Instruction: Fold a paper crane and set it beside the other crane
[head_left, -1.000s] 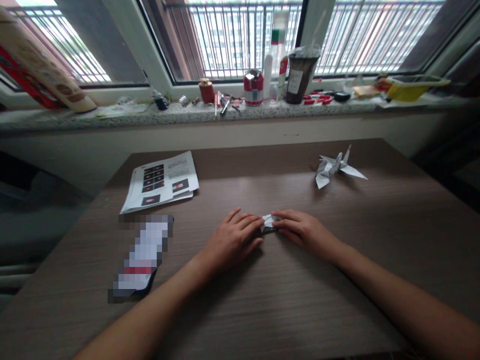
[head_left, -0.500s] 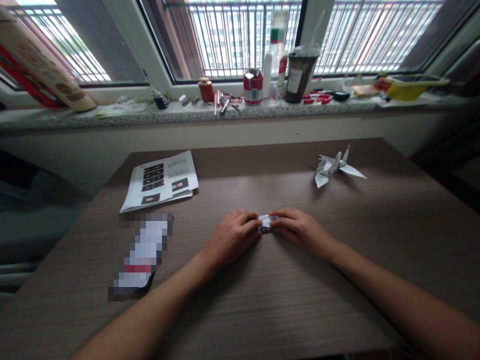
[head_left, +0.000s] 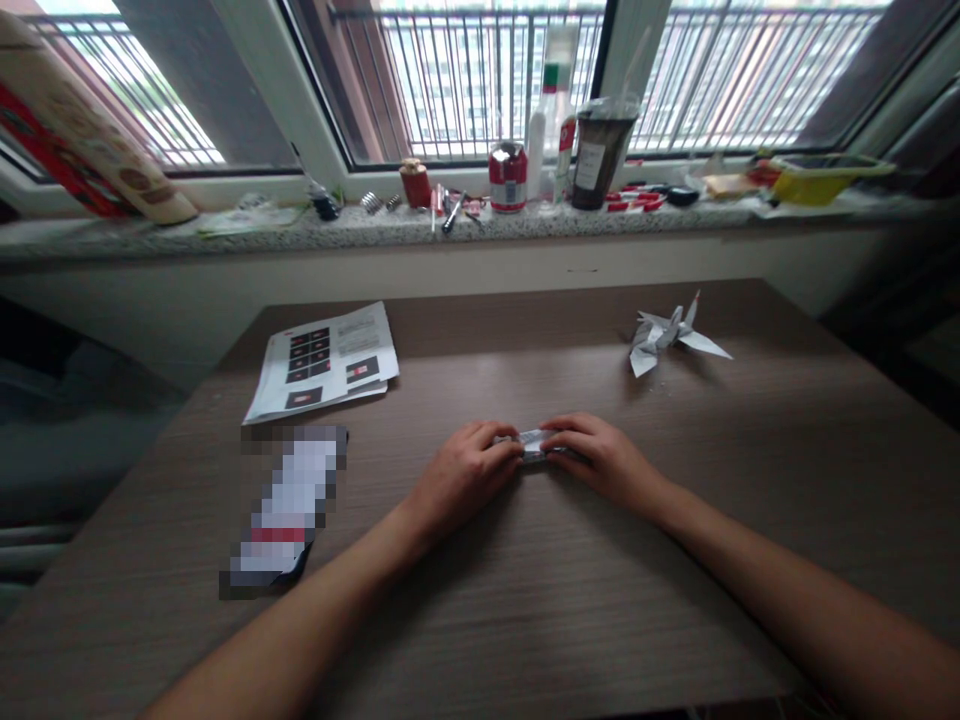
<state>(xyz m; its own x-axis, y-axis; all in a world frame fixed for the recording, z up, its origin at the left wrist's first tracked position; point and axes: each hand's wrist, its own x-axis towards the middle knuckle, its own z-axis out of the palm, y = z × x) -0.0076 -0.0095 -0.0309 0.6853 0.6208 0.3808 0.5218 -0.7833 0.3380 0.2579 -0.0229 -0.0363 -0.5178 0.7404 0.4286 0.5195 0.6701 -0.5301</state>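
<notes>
A small folded piece of paper, whitish with grey print, lies between my hands at the middle of the table. My left hand closes on its left end, thumb toward me and fingers on the far side. On the right end, my right hand grips it with fingers curled over the edge. Only the paper's middle shows; both ends are hidden under my fingers. An origami crane of printed paper stands beyond my right hand, touched by neither hand.
Printed sheets lie at the table's back left, with a blurred-out phone nearer me. Behind the table, a stone windowsill holds a red can, a dark drink cup, bottles and a yellow container.
The paper between my hands now looks flatter, like a narrow strip with its pale middle showing. My fingers have shifted only slightly; the crane, sheets and phone stay put.
</notes>
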